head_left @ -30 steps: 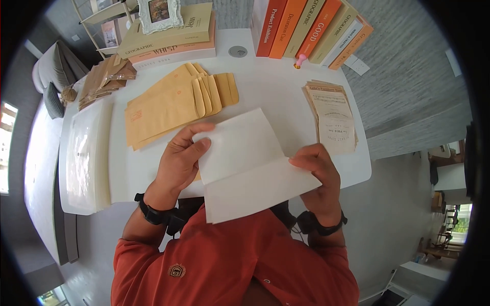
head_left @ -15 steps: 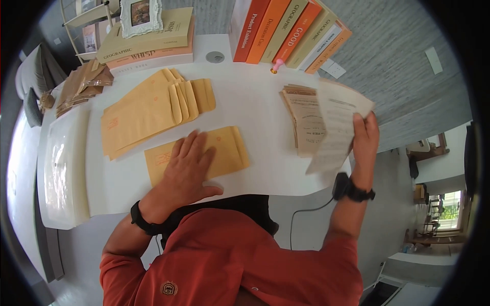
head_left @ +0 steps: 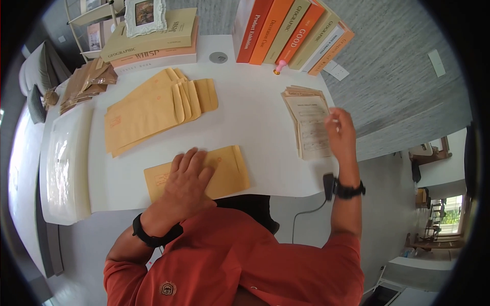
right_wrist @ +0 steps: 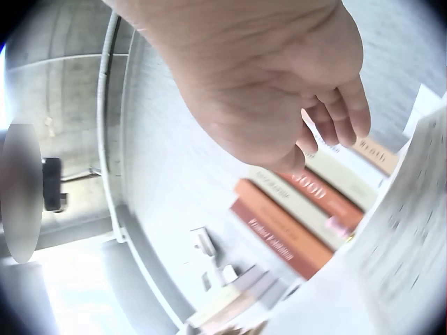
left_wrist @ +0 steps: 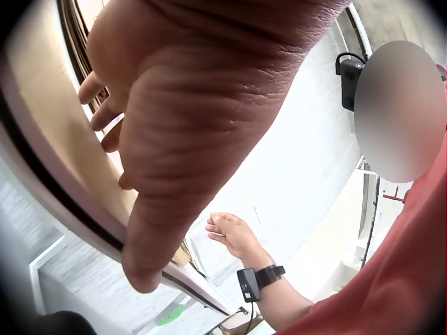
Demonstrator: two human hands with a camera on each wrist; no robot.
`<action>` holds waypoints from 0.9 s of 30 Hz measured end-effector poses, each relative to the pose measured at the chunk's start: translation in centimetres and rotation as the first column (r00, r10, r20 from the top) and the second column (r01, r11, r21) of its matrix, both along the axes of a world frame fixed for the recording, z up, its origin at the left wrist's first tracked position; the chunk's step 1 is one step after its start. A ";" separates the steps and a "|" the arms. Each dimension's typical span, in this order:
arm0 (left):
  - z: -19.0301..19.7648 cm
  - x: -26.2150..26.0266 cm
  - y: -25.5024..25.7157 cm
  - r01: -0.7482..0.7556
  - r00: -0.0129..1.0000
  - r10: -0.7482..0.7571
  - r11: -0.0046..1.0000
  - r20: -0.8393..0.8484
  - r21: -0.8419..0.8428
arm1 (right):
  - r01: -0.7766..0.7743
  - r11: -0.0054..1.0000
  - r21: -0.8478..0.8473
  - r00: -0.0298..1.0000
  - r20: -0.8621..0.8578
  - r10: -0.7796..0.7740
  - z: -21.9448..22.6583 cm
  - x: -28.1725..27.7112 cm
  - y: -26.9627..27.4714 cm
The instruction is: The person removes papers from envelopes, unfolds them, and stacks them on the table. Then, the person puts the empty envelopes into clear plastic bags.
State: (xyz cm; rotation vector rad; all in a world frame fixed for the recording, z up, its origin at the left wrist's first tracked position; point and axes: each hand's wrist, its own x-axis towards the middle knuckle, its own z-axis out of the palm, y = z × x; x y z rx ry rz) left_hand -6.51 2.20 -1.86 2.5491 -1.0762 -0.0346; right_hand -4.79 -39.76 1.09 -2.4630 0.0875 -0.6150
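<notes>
My left hand [head_left: 186,178] rests spread on a yellow paper envelope [head_left: 228,166] at the near edge of the table, covering part of it. The envelope's flap end points right. At the right, my right hand [head_left: 341,130] hovers by the right edge of a stack of printed sheets [head_left: 312,130], fingers loosely bent and nothing between them. A sheet with a printed heading lies on top of that stack. In the right wrist view the sheets [right_wrist: 401,258] appear below the relaxed fingers [right_wrist: 339,118].
A fanned pile of yellow envelopes [head_left: 143,115] lies at the back left. Left of it are a clear plastic-wrapped stack [head_left: 69,166] and brown paper packets [head_left: 87,84]. Books [head_left: 278,35] stand along the back, with a pink-handled stamp [head_left: 279,66] before them. A cable [head_left: 301,217] hangs from the right wrist.
Both hands held a folded pale sheet at first. The right hand then carried a sheet rightward and let it go onto the printed stack. The left hand moved down onto the near envelope.
</notes>
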 end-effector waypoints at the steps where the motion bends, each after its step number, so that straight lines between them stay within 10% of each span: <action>1: -0.1 -0.1 0.2 0.002 1.000 -0.002 1.000 0.001 -0.010 | -0.111 0.993 0.044 0.994 -0.011 0.111 -0.1 -1.8 2.4; 6: 0.7 -0.6 0.1 -0.044 0.997 0.044 0.999 -0.059 0.005 | -0.308 0.900 0.309 0.873 -0.285 0.396 -2.0 -7.4 13.3; 20: -0.9 -1.4 1.2 0.003 0.999 0.002 0.995 0.052 -0.103 | -0.243 0.967 0.073 0.961 -0.120 0.250 -5.2 -7.0 19.9; 27: 0.0 -1.5 1.1 -0.005 1.000 0.011 0.968 0.021 -0.249 | -0.306 0.708 0.636 0.919 0.003 0.394 -4.0 -7.7 20.1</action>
